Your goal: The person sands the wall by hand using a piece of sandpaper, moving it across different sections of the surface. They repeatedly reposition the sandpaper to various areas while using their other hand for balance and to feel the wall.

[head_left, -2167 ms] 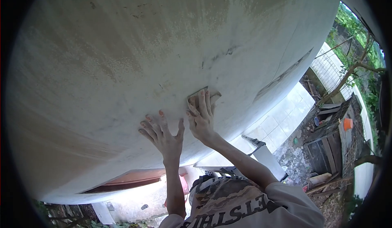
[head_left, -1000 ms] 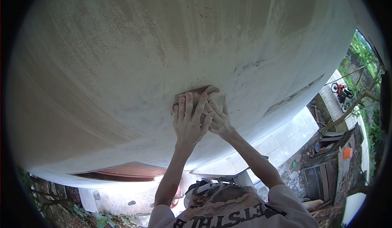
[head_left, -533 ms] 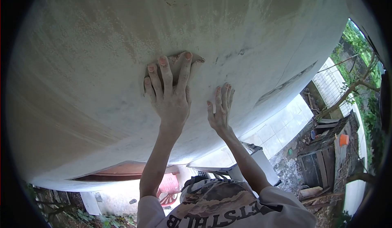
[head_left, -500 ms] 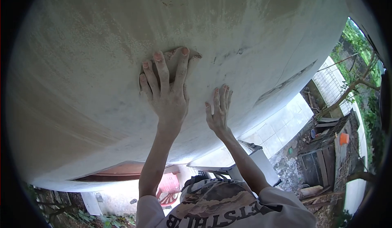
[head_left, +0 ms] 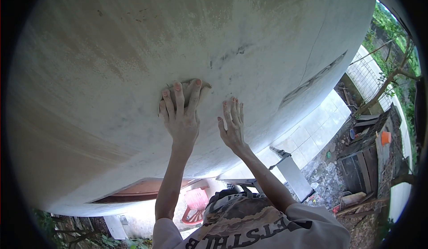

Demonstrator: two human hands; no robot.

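My left hand (head_left: 182, 123) presses a dusty, curled sheet, which looks like sandpaper (head_left: 203, 90), against the pale wall (head_left: 267, 66). Its fingers are spread over the sheet, whose edges show between and beyond the fingertips; the palm hides the rest. To the right, my right hand (head_left: 232, 131) rests against the same wall with fingers stretched and thumb apart, holding nothing. Both hands are coated in whitish dust. Around them the wall carries grey smudges, with streaky brownish patches above and to the left.
Below me stand a red plastic chair (head_left: 196, 200) and a grey metal-edged board (head_left: 294, 177). White tiles (head_left: 307, 137) run along the wall's foot. Farther right are a weathered wooden structure (head_left: 363, 168), an orange pot (head_left: 385, 137) and tree branches (head_left: 383, 90).
My left hand has slid down the wall with the sandpaper, towards my body. My right hand has shifted slightly left and down. The view has tilted a little.
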